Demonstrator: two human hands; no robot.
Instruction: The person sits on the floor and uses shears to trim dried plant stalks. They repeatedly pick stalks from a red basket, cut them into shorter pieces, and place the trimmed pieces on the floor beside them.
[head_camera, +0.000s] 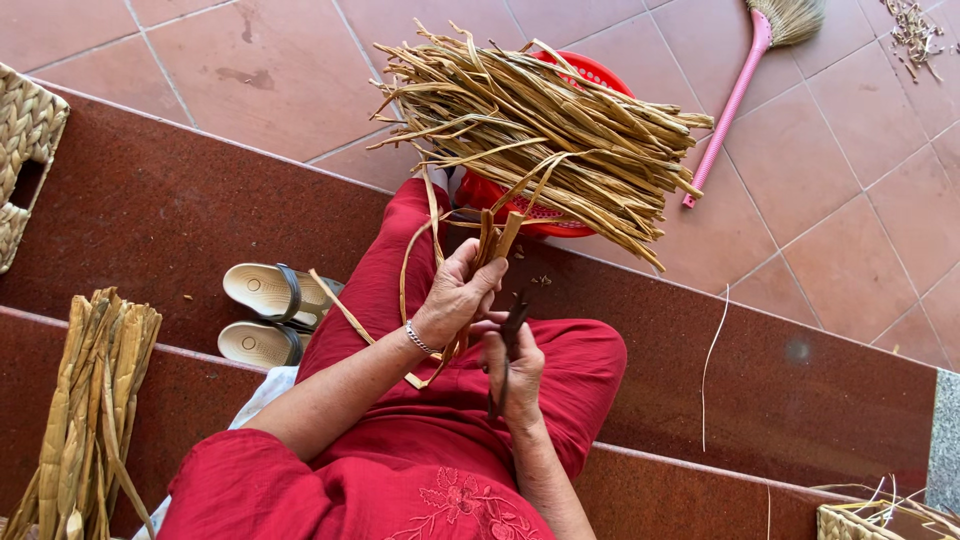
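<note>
Head view, steeply downward (close)

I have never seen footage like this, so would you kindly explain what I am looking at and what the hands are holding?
The single picture comes from a camera on a person's head, looking down at their lap while they sit on red stone steps. The left hand grips a few dried plant strips. The right hand holds a dark scissor-like tool. A large bundle of strips rests over a red plastic basket. Sandals and a pink broom lie nearby.
</note>
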